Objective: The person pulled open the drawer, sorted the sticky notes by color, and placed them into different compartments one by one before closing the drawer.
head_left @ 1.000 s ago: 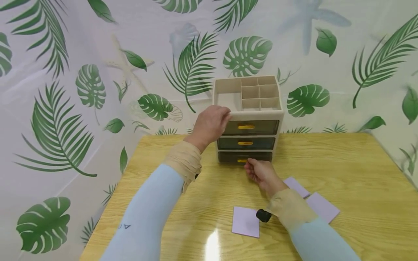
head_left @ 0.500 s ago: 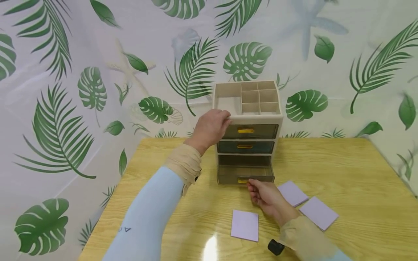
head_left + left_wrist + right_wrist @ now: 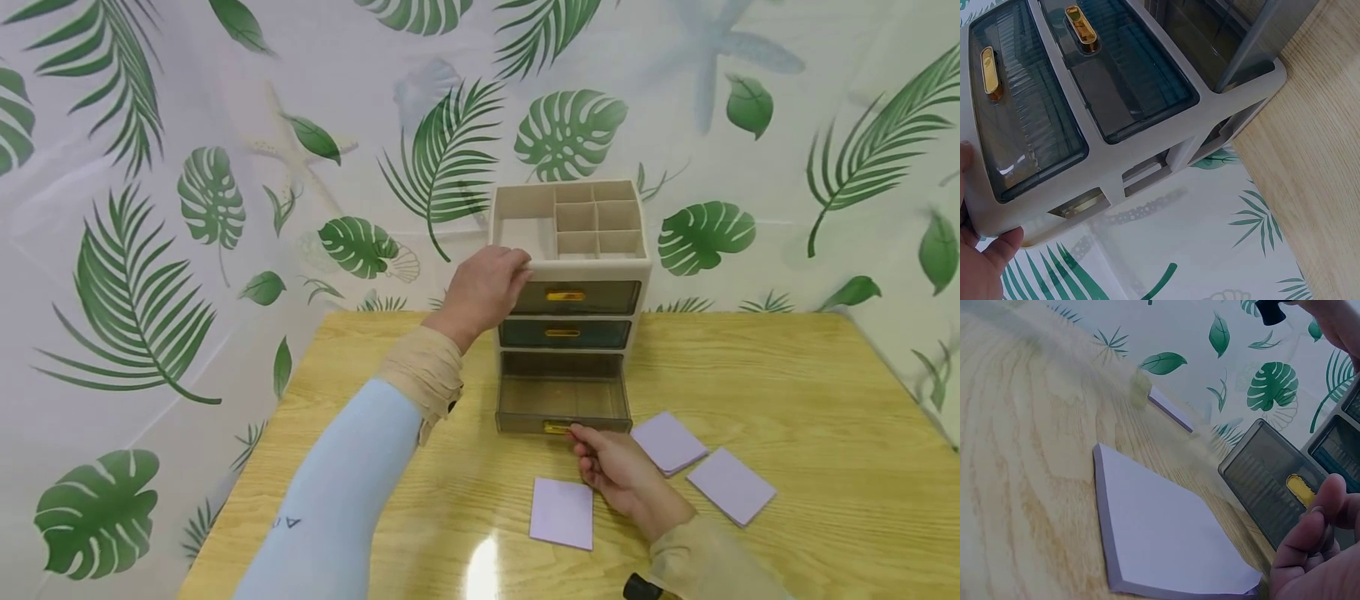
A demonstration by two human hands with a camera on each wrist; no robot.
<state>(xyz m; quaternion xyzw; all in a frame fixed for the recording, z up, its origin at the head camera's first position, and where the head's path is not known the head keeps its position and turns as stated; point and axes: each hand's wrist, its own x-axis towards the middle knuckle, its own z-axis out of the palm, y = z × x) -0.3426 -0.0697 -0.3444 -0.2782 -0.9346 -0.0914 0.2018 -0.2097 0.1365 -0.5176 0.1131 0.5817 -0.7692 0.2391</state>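
A cream desktop drawer organizer [image 3: 637, 321] stands against the patterned backdrop, with three smoky see-through drawers and gold handles. Its bottom drawer [image 3: 558, 398] is pulled well out and looks bare inside; the upper two are closed. My left hand [image 3: 486, 287] grips the organizer's top front-left edge, thumb against the side in the left wrist view. With thumb and curled fingers my right hand [image 3: 626, 475] pinches the gold handle [image 3: 557, 427] of the bottom drawer. The right wrist view shows that hand [image 3: 1319, 550] at the handle [image 3: 1300, 489].
Three lilac note pads lie on the wooden table [image 3: 825, 392]: one pad [image 3: 561, 513] in front of the drawer, another [image 3: 669, 443] right beside it, a third pad [image 3: 732, 487] farther right. The organizer's top has open compartments [image 3: 597, 218]. A leaf-print backdrop [image 3: 300, 75] rises behind the table.
The right hand has drawn the bottom drawer out toward the person, from closed to well open, slowing in the last half second. The left hand has stayed on the organizer's top edge.
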